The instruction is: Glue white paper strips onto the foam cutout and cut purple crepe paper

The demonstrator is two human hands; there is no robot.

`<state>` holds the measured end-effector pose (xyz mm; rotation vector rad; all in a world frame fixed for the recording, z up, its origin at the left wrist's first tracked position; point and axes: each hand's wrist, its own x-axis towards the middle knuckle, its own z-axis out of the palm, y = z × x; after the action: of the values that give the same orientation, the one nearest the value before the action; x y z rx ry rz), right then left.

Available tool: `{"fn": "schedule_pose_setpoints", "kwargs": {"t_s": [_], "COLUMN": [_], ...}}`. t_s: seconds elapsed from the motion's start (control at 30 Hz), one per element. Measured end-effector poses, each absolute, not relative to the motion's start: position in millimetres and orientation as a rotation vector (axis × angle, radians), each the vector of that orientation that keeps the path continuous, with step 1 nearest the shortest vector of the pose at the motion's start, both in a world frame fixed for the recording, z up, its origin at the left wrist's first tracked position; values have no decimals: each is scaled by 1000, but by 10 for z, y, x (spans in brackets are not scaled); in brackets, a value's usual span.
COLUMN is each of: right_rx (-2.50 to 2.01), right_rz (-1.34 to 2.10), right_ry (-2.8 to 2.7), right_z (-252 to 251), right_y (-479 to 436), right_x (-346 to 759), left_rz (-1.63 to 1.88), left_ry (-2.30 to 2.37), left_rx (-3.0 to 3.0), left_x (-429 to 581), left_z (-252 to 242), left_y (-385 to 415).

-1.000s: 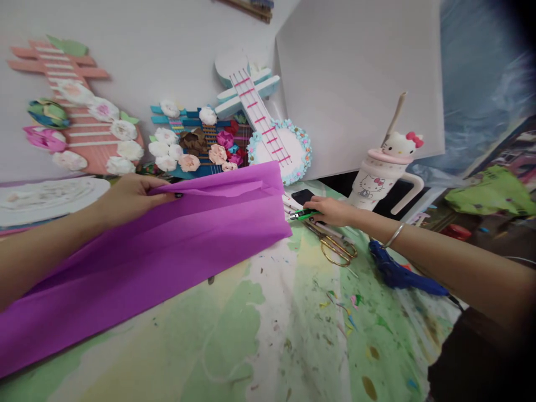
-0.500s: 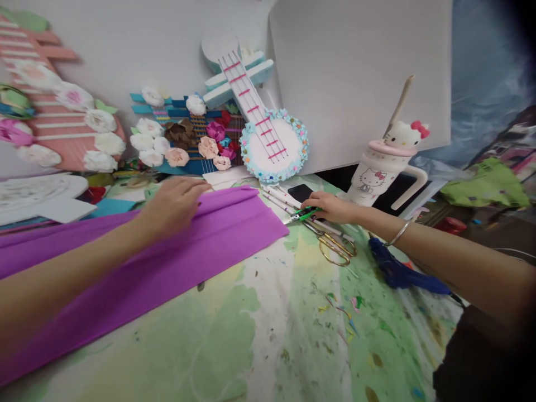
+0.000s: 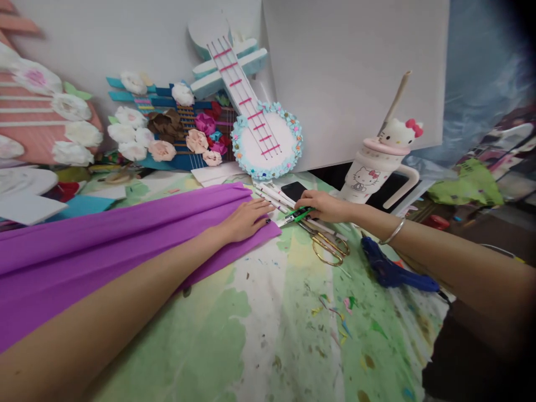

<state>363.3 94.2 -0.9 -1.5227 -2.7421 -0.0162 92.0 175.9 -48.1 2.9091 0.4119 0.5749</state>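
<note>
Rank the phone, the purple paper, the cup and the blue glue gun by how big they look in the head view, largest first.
1. Purple paper
2. Cup
3. Blue glue gun
4. Phone, as far as it shows

This is apparent size only; nearness to the camera affects it.

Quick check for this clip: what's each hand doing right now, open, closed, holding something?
Left hand: open, resting on the long purple paper sheet.
Right hand: closed, holding a slim green-and-black cutting tool.
</note>
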Motion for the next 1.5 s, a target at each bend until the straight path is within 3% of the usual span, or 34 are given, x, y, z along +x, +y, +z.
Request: {"fn": "schedule_pose_setpoints", "kwargs": {"t_s": [0.53,1.5], "right_rx": [-1575,-1580], "right_rz": [-90,-259], "right_ry": [-2982,-2944], "right_z": [222,331], "right_y": [810,783], "right_x": [3607,3496], "left_rz": [557,557], "left_ry": [448,415], "left_rx": [2823,2604], "left_x": [1050,1194], "left_z": [-504,-564], "left_y": [1687,1748]}}
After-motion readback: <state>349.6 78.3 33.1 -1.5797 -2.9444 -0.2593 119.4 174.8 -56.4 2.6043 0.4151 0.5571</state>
